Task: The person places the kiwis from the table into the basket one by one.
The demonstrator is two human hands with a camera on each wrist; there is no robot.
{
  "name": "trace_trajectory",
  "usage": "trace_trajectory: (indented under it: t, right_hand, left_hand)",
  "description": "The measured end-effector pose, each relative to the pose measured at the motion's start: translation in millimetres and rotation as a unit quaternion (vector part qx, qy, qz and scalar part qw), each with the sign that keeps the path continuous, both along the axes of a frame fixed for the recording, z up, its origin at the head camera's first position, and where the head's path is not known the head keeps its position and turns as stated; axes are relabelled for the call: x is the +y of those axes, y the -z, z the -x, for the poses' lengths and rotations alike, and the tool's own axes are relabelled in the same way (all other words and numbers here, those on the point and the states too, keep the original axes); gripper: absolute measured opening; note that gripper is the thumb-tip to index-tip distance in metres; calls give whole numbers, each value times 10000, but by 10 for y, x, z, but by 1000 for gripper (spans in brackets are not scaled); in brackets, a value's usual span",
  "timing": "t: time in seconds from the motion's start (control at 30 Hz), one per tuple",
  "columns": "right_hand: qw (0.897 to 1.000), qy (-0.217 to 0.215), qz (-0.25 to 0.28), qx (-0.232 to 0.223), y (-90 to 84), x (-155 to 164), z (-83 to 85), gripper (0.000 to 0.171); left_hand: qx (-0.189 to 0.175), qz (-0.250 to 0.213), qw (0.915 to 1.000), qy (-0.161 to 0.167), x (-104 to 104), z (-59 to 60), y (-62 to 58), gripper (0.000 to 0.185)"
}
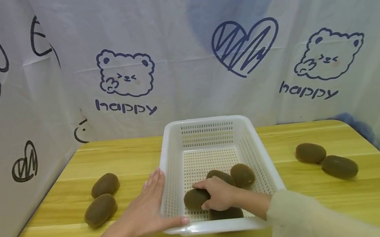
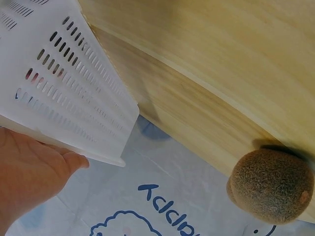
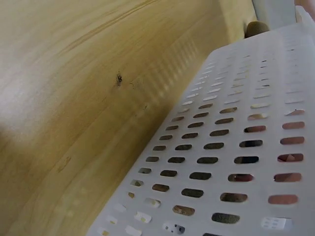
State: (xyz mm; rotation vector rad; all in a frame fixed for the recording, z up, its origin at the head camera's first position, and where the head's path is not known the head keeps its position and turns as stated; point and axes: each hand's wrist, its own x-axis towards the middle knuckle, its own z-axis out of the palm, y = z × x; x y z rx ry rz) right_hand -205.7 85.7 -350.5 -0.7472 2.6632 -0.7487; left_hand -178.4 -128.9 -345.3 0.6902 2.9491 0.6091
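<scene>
A white perforated basket (image 1: 206, 125) stands mid-table on the wooden top. My left hand (image 1: 150, 210) lies flat against its left outer wall (image 2: 64, 93), fingers straight, thumb along the front rim. My right hand (image 1: 217, 193) reaches inside the basket and grips a brown kiwi (image 1: 193, 199). Several more kiwis lie in the basket, among them one (image 1: 242, 174) at the right and one (image 1: 226, 214) under my wrist. The right wrist view shows only the basket's slotted wall (image 3: 231, 157) and the table.
Two kiwis (image 1: 104, 184) (image 1: 100, 210) lie on the table left of the basket; one of them is the kiwi (image 2: 271, 186) in the left wrist view. Two more kiwis (image 1: 310, 153) (image 1: 339, 166) lie to the right. A printed white cloth (image 1: 178, 52) walls the table on three sides.
</scene>
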Motion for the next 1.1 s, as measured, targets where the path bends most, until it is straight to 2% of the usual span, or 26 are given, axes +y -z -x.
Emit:
trace_trajectory:
  t: [0.2,0.3,0.53,0.8,0.97,1.1]
  right_hand:
    - [10000,42,81,-6,2,4,-4,45]
    - [9996,98,177,200,-19,31,8,44]
    - [9943,326,896,486,-106,151,-3,39]
    - [9781,394,1181,1666,-130,342,-51,28]
    - [9671,489,1392,2074,-128,535,-70,30]
    - [9510,633,1545,2604,-118,715,-60,31]
  left_hand:
    - [7,21,10000,19,0,-5,-4,123]
    - [37,22,10000,21,-3,-3,1,123]
    - [88,-31,10000,20,-8,5,25,123]
    - [144,-48,9999,4,-6,5,33,123]
    - [123,-11,9999,17,-4,-2,25,123]
    - [123,-24,9999,40,-7,-5,20,123]
